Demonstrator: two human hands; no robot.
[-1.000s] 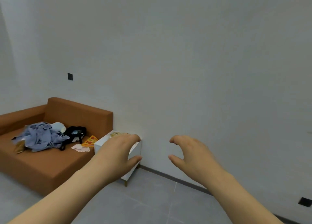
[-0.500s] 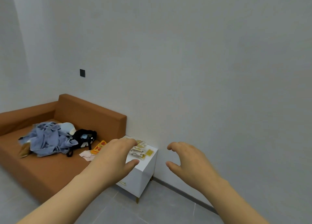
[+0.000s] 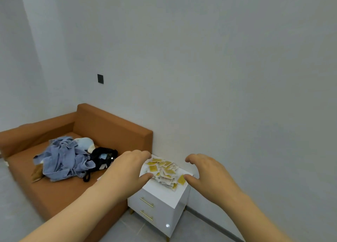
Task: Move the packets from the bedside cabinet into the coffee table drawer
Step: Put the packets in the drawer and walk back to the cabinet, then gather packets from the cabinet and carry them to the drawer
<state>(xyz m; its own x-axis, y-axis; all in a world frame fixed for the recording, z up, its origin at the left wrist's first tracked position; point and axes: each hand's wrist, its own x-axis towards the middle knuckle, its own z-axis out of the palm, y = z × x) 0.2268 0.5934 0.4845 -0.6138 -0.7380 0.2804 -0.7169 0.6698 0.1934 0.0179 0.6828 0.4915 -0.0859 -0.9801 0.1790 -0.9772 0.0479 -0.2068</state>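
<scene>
Facing a pale wall (image 3: 218, 59), we see a brown sofa (image 3: 109, 126) just left of the white bedside cabinet (image 3: 160, 203), both backed against that wall. On the sofa seat, left of the cabinet, lies a heap of blue clothes (image 3: 62, 157), and a black bag (image 3: 104, 157) rests between that heap and the cabinet. Our left hand (image 3: 127, 170) hangs over the cabinet's left edge and our right hand (image 3: 207, 172) over its right edge. Both have their fingers spread and loosely curved, with nothing in them. We cannot tell whether any fingertip touches the pile. The packets (image 3: 164, 170), yellow and white, lie heaped on the cabinet's top between our hands. A small black switch (image 3: 100, 78) sits on the wall, up and left of the cabinet.
</scene>
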